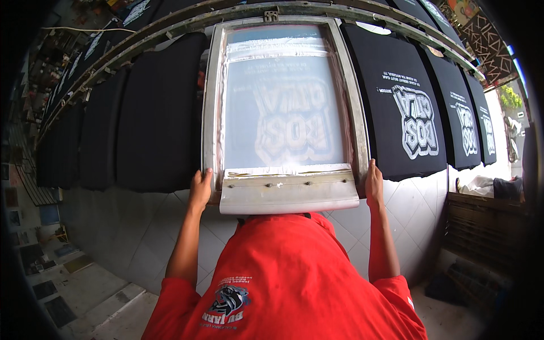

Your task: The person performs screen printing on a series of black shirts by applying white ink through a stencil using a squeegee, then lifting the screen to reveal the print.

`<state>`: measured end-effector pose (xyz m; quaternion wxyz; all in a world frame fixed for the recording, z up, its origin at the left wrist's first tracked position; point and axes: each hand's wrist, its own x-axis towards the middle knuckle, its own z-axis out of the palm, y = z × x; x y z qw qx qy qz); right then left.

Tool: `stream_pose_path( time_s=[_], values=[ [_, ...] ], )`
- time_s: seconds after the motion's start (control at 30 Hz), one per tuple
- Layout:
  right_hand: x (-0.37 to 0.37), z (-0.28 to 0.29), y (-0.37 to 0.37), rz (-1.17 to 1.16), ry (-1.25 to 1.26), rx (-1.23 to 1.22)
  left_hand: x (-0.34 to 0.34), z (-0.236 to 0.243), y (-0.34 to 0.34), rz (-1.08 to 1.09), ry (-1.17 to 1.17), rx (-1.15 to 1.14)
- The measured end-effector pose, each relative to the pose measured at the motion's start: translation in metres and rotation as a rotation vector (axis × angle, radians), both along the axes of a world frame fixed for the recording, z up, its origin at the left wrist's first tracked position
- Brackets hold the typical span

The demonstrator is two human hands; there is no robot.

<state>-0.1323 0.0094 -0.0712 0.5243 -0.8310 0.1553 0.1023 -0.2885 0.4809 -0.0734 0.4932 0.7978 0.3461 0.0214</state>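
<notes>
A screen-printing frame [354,107] with metal sides lies over the middle of the row of shirts. Its pale mesh [243,107] shows a faint lettered design, with white ink streaked across the far end and along the near end. At its near end, close to my body, sits a wide light-coloured bar [289,190] with several bolts. My left hand [200,190] is closed round the frame's near left corner, thumb on top. On the opposite side my right hand [374,184] grips the near right corner in the same way. The undersides of both hands are hidden.
To the right, black shirts [391,68] carry a white lettered print; to the left lie plain black shirts [161,113]. A metal rail [385,17] curves along the far side. A wooden slatted crate [481,226] stands at the right. Pale tiles [136,232] show below the shirts.
</notes>
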Motion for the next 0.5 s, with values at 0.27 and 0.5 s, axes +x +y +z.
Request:
stream_pose_path(
  time_s=[0.27, 0.5],
  values=[
    [-0.001, 0.001, 0.004, 0.014, 0.017, -0.029, -0.003, -0.013, 0.004, 0.015, -0.02, -0.004],
    [0.001, 0.003, -0.001, 0.014, -0.023, -0.048, 0.002, 0.004, -0.003, 0.008, -0.027, 0.013]
  ],
)
